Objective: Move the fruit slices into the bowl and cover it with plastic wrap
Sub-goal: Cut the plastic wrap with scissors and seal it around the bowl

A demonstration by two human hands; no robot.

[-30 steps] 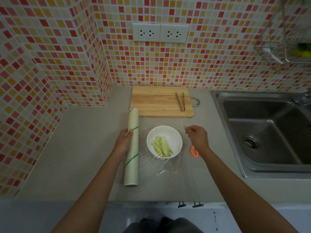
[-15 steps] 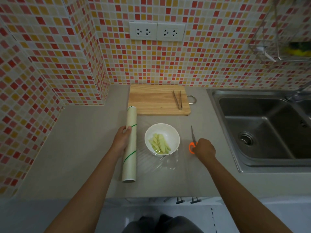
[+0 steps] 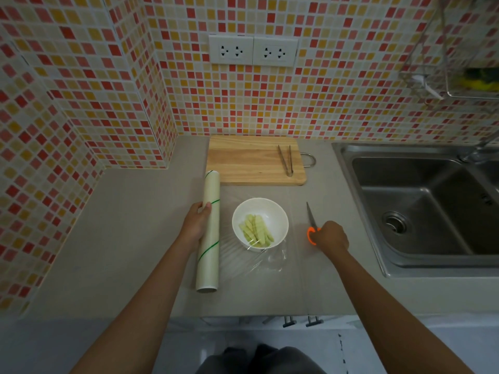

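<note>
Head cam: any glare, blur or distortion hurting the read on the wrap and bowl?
Head view: dim, even light; wide-angle bending at the tile edges. The plastic wrap shows only by faint glints beside the bowl, its edges hard to trace. The centre is sharp; the wire rack at top right is soft.

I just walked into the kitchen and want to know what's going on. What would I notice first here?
First the round white bowl of pale green fruit slices in the middle of the grey counter, with clear plastic wrap stretched over it. Left of it, the left hand holds the long white roll of wrap. To the right, the right hand grips orange-handled scissors, and behind lies a wooden cutting board.
</note>
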